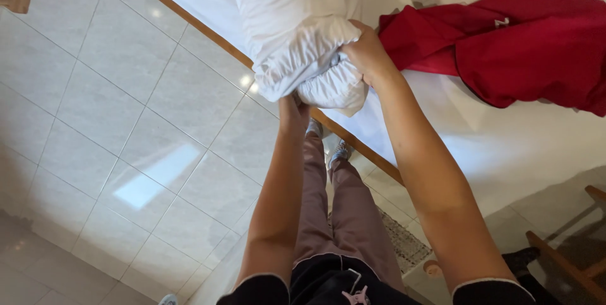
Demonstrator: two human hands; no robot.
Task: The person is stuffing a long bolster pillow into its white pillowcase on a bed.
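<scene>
Overhead, both outstretched hands, left hand (pixel 293 108) and right hand (pixel 366 52), clutch the white pillow (pixel 293 24).

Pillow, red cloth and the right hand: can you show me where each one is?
white pillow (pixel 287 21), head camera view, on its bulging middle.
red cloth (pixel 524 46), head camera view, on its flat top fold.
right hand (pixel 366 52), head camera view, on the knuckles gripping the pillow's end.
</scene>
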